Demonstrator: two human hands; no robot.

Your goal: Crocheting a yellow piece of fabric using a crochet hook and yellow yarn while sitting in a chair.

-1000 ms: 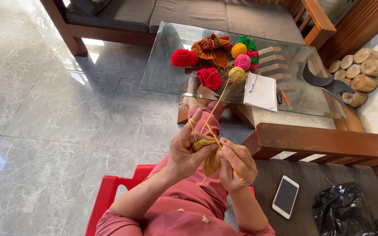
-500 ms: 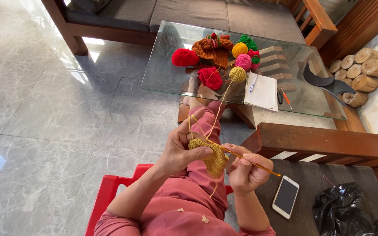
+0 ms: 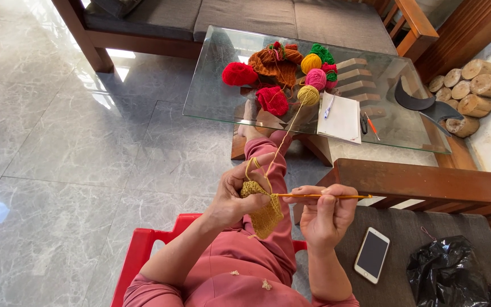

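Over the lap, crocheting away

Left hand [image 3: 235, 196] pinching mustard crochet piece [image 3: 263, 211], right hand [image 3: 324, 211] gripping orange hook [image 3: 319, 196]; yarn strand [image 3: 285, 139] up to yellow ball [image 3: 308, 95].

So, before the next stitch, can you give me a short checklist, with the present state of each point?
1. Crochet hook gripped in the right hand: ok.
2. Mustard crocheted piece pinched by the left hand: ok.
3. Hook tip at the piece's edge: ok; whether it is in a loop: cannot tell.
4. Yarn strand runs without tangles to the mustard yarn ball on the glass table: ok.
5. Strand looped over the left fingers: ok.
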